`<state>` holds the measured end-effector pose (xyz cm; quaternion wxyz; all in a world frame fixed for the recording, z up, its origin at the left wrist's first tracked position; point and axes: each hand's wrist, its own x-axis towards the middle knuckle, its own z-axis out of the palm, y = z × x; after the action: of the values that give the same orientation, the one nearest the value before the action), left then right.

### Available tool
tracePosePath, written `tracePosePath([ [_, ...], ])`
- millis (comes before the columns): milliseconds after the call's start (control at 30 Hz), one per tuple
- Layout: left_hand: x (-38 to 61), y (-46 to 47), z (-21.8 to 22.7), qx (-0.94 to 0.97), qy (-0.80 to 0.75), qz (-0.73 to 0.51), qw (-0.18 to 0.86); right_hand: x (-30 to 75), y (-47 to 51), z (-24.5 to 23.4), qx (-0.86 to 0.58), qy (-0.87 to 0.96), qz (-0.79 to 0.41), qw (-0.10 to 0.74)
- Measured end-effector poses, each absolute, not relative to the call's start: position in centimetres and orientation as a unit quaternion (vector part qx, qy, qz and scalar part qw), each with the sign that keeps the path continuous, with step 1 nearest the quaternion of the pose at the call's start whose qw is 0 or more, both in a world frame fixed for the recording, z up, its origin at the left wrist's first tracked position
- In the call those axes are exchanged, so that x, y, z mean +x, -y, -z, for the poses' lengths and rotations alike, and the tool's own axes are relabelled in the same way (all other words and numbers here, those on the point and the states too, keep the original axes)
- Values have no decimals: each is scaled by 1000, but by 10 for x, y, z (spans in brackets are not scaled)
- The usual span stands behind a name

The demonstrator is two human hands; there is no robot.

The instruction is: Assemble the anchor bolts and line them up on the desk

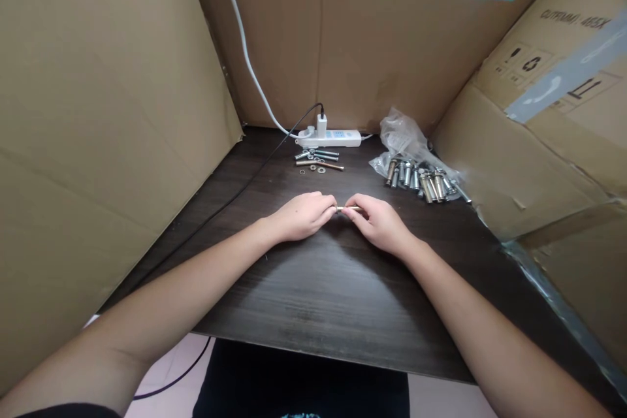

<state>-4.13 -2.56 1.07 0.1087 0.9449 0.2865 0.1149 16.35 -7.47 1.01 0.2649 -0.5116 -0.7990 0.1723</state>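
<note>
1. Cardboard walls point(98, 111) close in a dark wooden bench point(318, 300) on three sides. A white power strip point(329, 138) lies at the back, and a black cable point(235, 199) runs off to the left.
2. Both hands meet over the middle of the bench. The left hand point(304, 215) and the right hand point(379, 222) each have a grip pinched on one end of a slim bolt point(349, 208). It lies level between the fingertips, low over the wood; I cannot tell whether it touches.
3. Only a short length of the bolt shows. Whether a nut or sleeve sits on it is too small to tell.
4. This looks like fine fingertip work on the bolt. It would likely go best with one hand holding the shank firm while the other turns in line with it, so no thread crosses.
5. Wrists rested low on the bench would steady the pinch, and a dropped piece would fall only a short way.
6. Loose rods and washers point(318, 160) lie just before the power strip. A pile of anchor bolts point(424, 184) sits on a clear plastic bag point(401, 134), near the right hand. Keeping these two groups apart seems wise.
</note>
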Motion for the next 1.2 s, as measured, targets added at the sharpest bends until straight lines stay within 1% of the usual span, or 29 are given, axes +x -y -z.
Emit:
tracePosePath([
  [233, -43, 32, -19, 922, -282, -207, 164, 161, 76, -5, -497, 789, -172, 318],
  [533, -42, 33, -21, 925, -268, -202, 175, 162, 78, -8, -496, 786, -164, 330],
  [800, -43, 28, -15, 933, -272, -187, 144, 160, 81, -8, -488, 799, -155, 314],
  [1000, -42, 25, -8, 917, -263, -206, 219, 159, 80, -6, -498, 801, -169, 287],
  [1200, -46, 30, -15, 893, -299, -219, 256, 159, 80, -3, -518, 768, -187, 328],
])
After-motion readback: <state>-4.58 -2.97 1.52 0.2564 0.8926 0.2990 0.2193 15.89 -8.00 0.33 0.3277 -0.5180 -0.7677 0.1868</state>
